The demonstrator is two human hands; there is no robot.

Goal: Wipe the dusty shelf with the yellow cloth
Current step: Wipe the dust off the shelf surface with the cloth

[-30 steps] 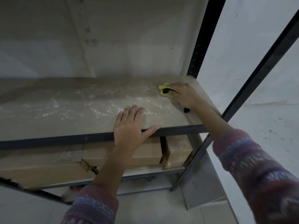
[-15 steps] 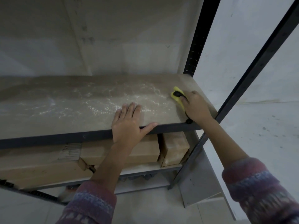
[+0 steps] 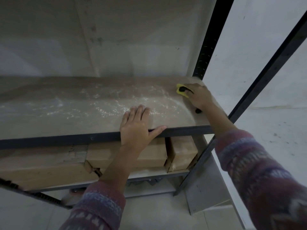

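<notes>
Dusty shelf [image 3: 66,113]: right hand [image 3: 199,97] holds yellow cloth [image 3: 179,91] beside post [image 3: 207,47]; left hand [image 3: 134,127] flat; boxes [image 3: 182,151] below.

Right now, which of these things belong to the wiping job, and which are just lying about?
In the job:
yellow cloth, held by the right hand near the back right corner
dusty shelf
left hand, flat on the shelf's front edge

Just lying about:
cardboard boxes on the lower shelf
black frame posts
</notes>
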